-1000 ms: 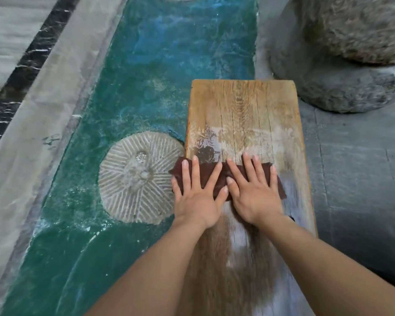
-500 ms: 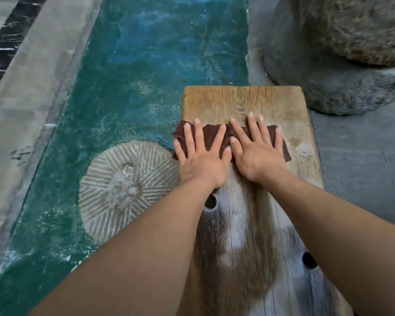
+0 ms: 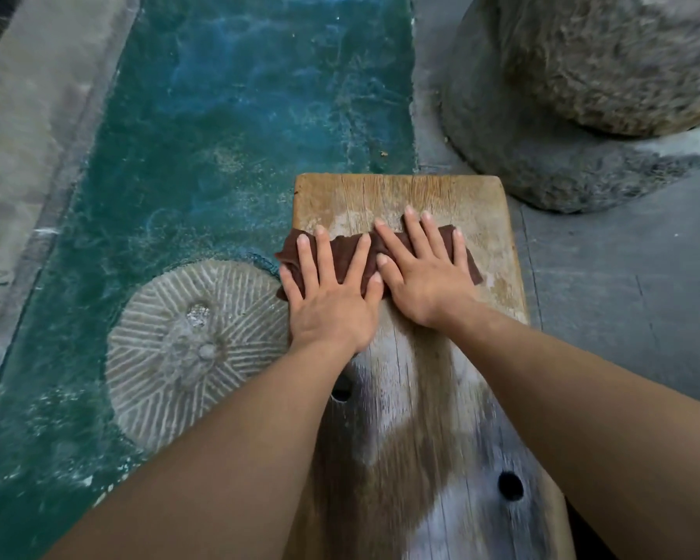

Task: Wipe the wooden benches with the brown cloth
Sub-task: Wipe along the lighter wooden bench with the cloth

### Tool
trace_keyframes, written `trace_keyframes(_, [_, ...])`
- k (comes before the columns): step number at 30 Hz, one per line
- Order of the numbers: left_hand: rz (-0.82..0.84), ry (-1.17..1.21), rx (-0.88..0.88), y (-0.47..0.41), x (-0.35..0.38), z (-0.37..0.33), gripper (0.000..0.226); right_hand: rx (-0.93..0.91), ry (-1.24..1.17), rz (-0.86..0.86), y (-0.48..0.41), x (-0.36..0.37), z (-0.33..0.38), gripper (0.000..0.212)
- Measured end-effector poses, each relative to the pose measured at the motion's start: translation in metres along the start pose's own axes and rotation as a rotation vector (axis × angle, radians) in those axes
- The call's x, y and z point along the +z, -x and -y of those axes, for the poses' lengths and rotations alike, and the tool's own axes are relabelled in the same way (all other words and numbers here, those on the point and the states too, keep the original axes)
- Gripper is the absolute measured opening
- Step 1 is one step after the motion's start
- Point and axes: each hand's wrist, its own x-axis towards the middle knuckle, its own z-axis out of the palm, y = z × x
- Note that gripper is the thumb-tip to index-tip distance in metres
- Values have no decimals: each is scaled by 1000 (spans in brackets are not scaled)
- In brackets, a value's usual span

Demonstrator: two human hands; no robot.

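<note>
Pressing flat on a crumpled dark-brown cloth (image 3: 341,256), the person's left hand (image 3: 332,305) and right hand (image 3: 425,284) lay side by side, thumbs almost touching, fingers straight and spread. Neither hand had a closed grip: both were fully open, pinning the rag by palm and finger pressure rather than clutching it. The cloth stretched across nearly the whole width of the long, weathered wooden bench (image 3: 401,192), close to its far end, with its left corner hanging just past the edge. Nearer the camera the surface showed darker, damp-looking streaks around a round hole (image 3: 341,388), while the strip beyond the fingertips looked pale and dusty. This appeared to be a wiping stroke on the far part of the plank. The next move likely called for carrying the cloth over that last strip to the end edge, with even downward pressure so the rag would not bunch or slip sideways toward the grooved round stone disc (image 3: 191,349) set in the teal floor (image 3: 239,115).
</note>
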Motion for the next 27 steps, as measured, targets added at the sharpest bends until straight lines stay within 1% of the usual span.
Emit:
trace_keyframes(4, [-23,20,-28,1,0,-2,53,-65,13,14,-2,-4,-5,52])
trace_keyframes(7, [2,24,-69,7,2,-8,54,-79,2,13,6,-4,-9,52])
trace_keyframes(11, [-8,27,-51,36,18,-32,52,-19,26,-68,48,4,-22,54])
trace_keyframes(17, [-15,54,-3,88,39,-55,52,72,25,-60,112,9,-36,54])
trace_keyframes(20, [-77,10,3,120,49,-58,53,101,-17,-82,141,10,-36,56])
trace_keyframes(23, [-77,12,-15,144,49,-54,55,124,-53,-70,167,17,-35,55])
trace_keyframes(27, [-101,-13,-24,144,54,-46,60,113,-54,-66,168,22,-39,55])
